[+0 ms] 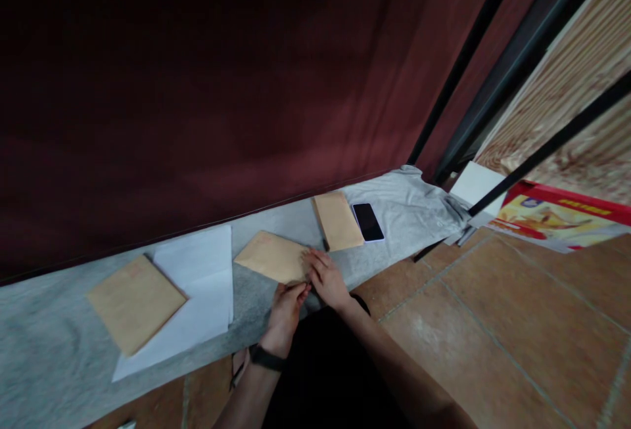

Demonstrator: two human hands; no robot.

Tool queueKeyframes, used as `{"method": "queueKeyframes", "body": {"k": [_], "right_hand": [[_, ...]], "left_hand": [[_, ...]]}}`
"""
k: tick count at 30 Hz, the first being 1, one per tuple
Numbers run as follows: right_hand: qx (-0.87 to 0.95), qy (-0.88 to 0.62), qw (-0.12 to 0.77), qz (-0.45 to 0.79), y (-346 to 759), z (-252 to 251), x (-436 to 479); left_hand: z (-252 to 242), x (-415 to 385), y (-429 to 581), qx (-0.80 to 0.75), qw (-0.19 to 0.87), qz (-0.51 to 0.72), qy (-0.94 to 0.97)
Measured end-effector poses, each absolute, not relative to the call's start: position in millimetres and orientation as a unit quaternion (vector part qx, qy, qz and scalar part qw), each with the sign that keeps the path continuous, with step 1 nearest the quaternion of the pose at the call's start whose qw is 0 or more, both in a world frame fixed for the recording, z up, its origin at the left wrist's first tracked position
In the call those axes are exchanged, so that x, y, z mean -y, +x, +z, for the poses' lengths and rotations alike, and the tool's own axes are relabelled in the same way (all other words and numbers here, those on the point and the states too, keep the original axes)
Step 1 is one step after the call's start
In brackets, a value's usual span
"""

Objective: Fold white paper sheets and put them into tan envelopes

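The middle flat tan paper envelope [271, 255] lay on grey cloth [404, 205], its near edge pinched by the closed left hand [286, 307] — the half-curled right hand [325, 278], grip unclear, needed light pressure against creasing.

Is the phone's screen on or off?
It looks off: the phone lies face up on the grey cloth, its screen plain black.

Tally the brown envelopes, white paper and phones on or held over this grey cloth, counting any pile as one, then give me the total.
Brown envelopes: 3
White paper: 1 pile
Phone: 1
Total: 5
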State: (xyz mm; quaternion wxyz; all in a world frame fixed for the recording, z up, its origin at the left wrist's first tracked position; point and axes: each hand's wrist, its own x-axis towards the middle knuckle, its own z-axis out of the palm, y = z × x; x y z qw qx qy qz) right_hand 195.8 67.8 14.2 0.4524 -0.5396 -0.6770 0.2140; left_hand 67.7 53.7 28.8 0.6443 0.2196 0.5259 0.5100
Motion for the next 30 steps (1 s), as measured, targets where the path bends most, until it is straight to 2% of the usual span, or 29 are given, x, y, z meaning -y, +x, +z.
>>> {"method": "queueKeyframes", "body": {"k": [3, 7, 9, 13, 18, 21, 30], "right_hand": [[0.769, -0.496, 0.363, 0.175, 202, 13, -66], [0.791, -0.496, 0.326, 0.149, 204, 11, -63], [0.793, -0.500, 0.321, 0.136, 202, 11, -60], [0.791, -0.508, 0.319, 0.118, 197, 11, -56], [0.787, -0.515, 0.318, 0.117, 194, 10, -56], [0.790, -0.514, 0.312, 0.120, 194, 11, -57], [0.794, -0.506, 0.315, 0.121, 194, 10, -58]], "left_hand": [[33, -51, 60, -0.528, 0.649, 0.507, 0.208], [39, -32, 42, -0.578, 0.642, 0.419, 0.280], [42, -26, 35, -0.608, 0.576, 0.392, 0.379], [46, -45, 36, -0.574, 0.352, 0.414, 0.613], [25, -104, 43, -0.561, 0.132, 0.248, 0.778], [11, -130, 38, -0.566, 0.073, 0.185, 0.800], [2, -181, -16, -0.626, 0.002, 0.143, 0.766]]}}
